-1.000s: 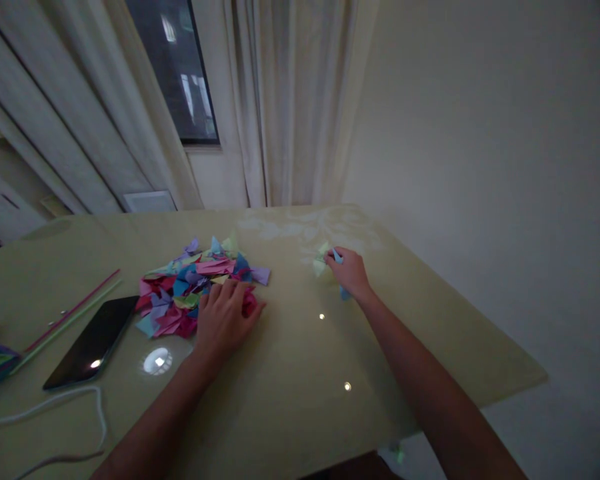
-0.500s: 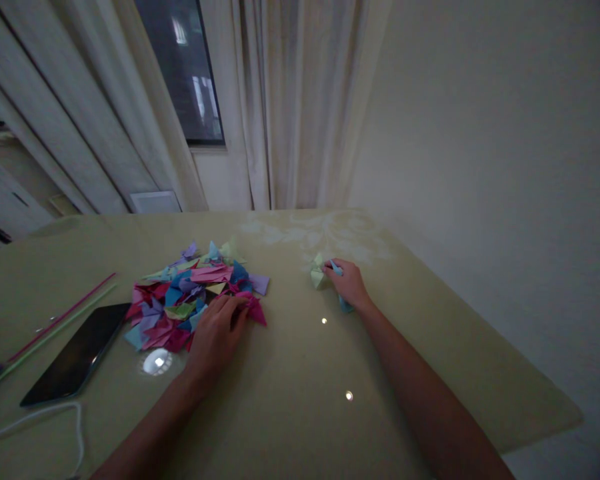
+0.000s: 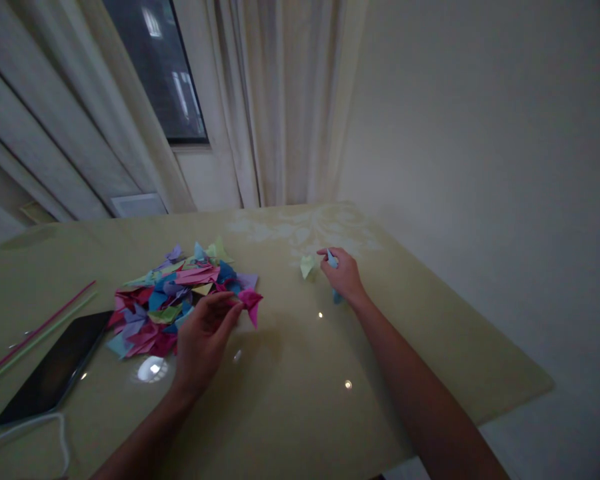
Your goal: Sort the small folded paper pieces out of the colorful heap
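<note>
My left hand pinches a magenta folded-paper crane between thumb and fingertips, held just off the right side of a heap of folded papers. The heap mixes pink, red, blue, purple and green pieces. Further right, my right hand is curled around a light blue folded paper; a blue tip shows below the palm. Most of that piece is hidden by the hand. A pale green paper crane stands on the table just left of my right fingertips, apart from them.
The glossy pale table reflects several lights. At the left lie a black phone, a pink stick, a light green stick and a white cable. Curtains hang behind, and a wall runs along the right.
My left hand has lifted the magenta crane off the edge of the heap. My right fingers have come away from the green crane. The whole view has shifted slightly.
</note>
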